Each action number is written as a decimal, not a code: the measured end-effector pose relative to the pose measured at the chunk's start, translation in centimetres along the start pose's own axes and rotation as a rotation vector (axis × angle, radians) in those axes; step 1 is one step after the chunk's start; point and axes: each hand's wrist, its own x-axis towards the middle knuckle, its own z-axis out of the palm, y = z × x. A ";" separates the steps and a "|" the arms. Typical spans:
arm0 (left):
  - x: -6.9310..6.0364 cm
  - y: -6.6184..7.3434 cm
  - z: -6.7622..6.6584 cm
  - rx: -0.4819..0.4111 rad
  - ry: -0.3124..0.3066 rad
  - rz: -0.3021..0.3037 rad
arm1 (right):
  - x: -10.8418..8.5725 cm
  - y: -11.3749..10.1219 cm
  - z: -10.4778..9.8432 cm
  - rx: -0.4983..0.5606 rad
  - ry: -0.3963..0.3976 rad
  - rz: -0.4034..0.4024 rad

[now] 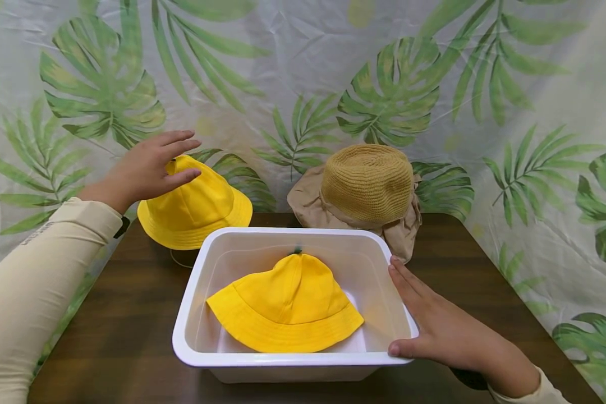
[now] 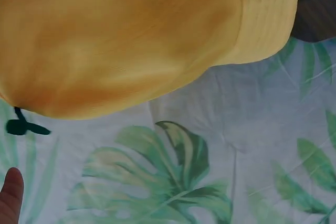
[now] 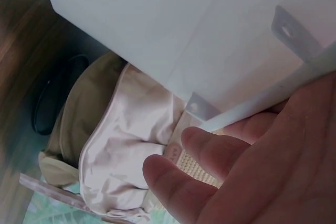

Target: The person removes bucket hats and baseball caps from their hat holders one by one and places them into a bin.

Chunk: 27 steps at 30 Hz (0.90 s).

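Inside a white plastic tub [image 1: 192, 314] lies a yellow hat [image 1: 293, 297] with a small green tip. The right hand [image 1: 439, 322] holds the tub's right rim, thumb at the near corner and fingers along the side; in the right wrist view the hand [image 3: 273, 166] is at the tub's rim [image 3: 262, 100]. Behind the tub at left, a second yellow hat [image 1: 197, 202] has the left hand [image 1: 146, 165] beside and over its crown, fingers extended, holding nothing. In the left wrist view that hat [image 2: 126, 40] fills the top, with one fingertip [image 2: 11, 195] at the lower left.
A tan knitted hat [image 1: 368, 185] with beige cloth around it stands at the back edge of the dark wooden table [image 1: 454, 258]. A leaf-patterned curtain [image 1: 303, 62] hangs behind. A thin cord loops below the left yellow hat.
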 end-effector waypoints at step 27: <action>-1.5 -3.5 2.4 -0.326 -0.073 -0.410 | 0.0 0.3 0.5 0.053 0.075 -0.061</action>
